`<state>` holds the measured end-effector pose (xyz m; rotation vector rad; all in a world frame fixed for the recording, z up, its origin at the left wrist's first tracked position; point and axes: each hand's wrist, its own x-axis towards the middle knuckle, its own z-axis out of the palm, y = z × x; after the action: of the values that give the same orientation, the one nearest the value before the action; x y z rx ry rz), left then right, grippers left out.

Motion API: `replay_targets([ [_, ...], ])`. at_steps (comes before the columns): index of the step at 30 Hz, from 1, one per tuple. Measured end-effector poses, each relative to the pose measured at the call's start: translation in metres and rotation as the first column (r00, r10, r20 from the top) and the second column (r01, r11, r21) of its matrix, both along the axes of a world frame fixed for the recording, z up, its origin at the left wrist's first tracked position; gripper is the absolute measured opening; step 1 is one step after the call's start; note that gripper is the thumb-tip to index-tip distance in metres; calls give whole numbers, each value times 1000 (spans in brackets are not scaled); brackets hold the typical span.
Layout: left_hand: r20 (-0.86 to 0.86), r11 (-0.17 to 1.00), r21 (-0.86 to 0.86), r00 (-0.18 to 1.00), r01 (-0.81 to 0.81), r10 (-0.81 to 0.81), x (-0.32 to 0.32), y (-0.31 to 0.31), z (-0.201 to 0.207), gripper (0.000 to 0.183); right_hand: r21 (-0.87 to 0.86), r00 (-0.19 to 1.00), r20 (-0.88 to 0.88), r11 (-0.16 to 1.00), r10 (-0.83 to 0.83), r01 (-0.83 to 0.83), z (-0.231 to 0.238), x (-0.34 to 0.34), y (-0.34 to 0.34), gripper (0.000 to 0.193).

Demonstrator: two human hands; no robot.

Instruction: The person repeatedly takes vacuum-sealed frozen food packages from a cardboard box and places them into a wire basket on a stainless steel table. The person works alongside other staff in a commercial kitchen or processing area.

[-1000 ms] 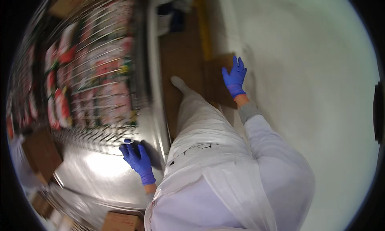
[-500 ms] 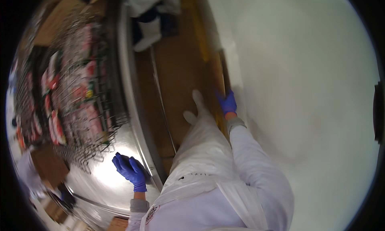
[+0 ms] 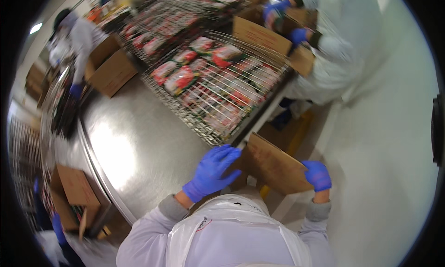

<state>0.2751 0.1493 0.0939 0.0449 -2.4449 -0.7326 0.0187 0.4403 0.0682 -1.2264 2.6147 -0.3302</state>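
A brown cardboard piece, apparently a folded carton (image 3: 276, 167), is upright at a slant in front of my body, beside the table corner. My right hand (image 3: 317, 175), in a blue glove, is closed round its right edge. My left hand (image 3: 213, 172), also blue-gloved, is by the carton's left end, with fingers stretched out and thumb apart. Whether its fingertips touch the cardboard I cannot tell. Just beyond my left hand, a wire rack (image 3: 211, 139) holds several red and white plastic packs (image 3: 181, 79).
The steel table (image 3: 153, 141) stretches to the left. At the upper right a co-worker handles packs at an open carton (image 3: 262, 35). Another person holds a carton (image 3: 111, 72) at far left. One more open carton (image 3: 79, 188) stands lower left. A white wall (image 3: 394, 151) runs along the right.
The view has swung toward the table and racks. My right hand has come up with the cardboard. My left hand has lifted off the steel tabletop and moved to the cardboard's left end.
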Motion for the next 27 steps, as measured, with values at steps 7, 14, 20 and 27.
replay_targets([
  [7,478,999,38,878,22,-38,-62,34,53,57,80,801,-139,812,583,-578,130,15,-104,30],
  [14,330,783,472,905,-405,269,24,-34,134,22,-622,624,-676,149,393,-768,207,-25,-121,23],
  [20,-311,294,807,54,-513,949,214,49,79,36,-943,755,-137,149,641,-297,161,-99,-167,30],
  [27,-150,58,958,-319,-282,936,168,171,134,57,-861,220,-180,-45,959,-506,184,-63,-250,38],
])
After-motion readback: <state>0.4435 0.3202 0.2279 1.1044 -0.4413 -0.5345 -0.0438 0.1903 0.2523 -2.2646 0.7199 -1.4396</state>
